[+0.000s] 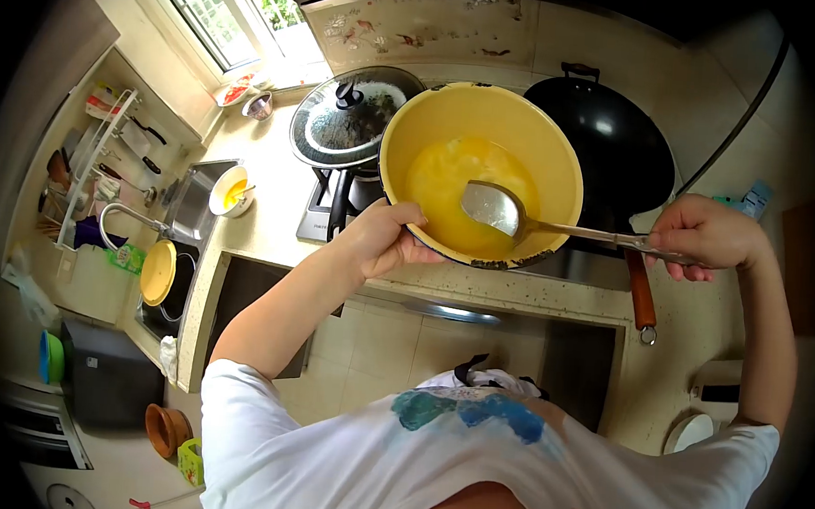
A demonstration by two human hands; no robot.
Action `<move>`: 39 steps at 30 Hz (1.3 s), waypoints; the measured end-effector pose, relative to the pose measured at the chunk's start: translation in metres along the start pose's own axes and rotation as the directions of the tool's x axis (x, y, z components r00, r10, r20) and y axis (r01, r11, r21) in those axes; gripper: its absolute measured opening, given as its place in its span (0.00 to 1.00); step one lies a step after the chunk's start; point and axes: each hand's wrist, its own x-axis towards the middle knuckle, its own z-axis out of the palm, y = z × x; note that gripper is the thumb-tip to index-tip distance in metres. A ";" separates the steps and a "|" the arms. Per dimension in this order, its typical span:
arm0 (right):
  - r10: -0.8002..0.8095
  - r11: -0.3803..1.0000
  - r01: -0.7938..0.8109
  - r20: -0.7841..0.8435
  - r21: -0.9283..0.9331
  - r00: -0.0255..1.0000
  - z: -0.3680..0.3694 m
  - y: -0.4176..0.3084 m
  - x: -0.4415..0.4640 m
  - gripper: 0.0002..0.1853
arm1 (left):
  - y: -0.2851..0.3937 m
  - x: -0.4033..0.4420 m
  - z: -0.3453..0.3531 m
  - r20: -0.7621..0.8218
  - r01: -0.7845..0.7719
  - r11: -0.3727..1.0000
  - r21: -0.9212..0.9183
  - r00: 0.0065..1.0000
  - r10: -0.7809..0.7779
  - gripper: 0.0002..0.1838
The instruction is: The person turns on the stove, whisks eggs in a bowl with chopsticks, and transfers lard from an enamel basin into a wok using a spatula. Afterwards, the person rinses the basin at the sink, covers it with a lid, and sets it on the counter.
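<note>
The left hand (385,242) is closed over the near left rim of the bowl (477,111), thumb on top and the fingers curled beneath. The right hand (702,237), to the right of the bowl, is wrapped around the end of the spoon (558,229), its fingers folded shut on the handle. The bowl is held in front of the body, tipped so that its inside shows; it is yellow, with a dark, chipped rim. In it lies a yellow liquid (431,177). The spoon reaches over the bowl's right rim, and its metal head is inside, at the liquid; how deep it dips I cannot tell.

Just left of the bowl, and partly covered by it, a glass lid (337,110) with a black knob sits on a pan whose black handle (340,204) points toward the person. Under that pan shows the stove (316,219). To the right of the bowl, partly behind it, is a black wok (611,127); its wooden handle (642,287) points toward the person too.

Farther left of the bowl, on the counter (270,143), stand a white cup (232,195) with some yellow inside and, beyond it, a small dish (259,105). Left of these are the sink (186,208) and a rack (100,166) of utensils. A window (222,10) lies beyond the bowl, to the left.
</note>
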 end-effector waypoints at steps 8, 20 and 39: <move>-0.082 0.883 -0.016 0.187 0.470 0.979 -0.045 0.053 0.051 0.13 | 0.006 0.040 0.018 -0.139 -0.052 0.998 -0.033 0.989 0.047 0.20; -0.097 0.786 0.045 0.052 0.617 0.994 -0.078 0.054 0.062 0.14 | 0.047 0.070 0.014 -0.214 -0.024 0.997 -0.068 0.977 0.009 0.18; -0.008 0.640 0.214 -0.273 0.738 0.962 -0.116 0.095 0.027 0.15 | 0.087 0.110 0.006 -0.256 -0.028 0.997 -0.077 0.967 0.007 0.15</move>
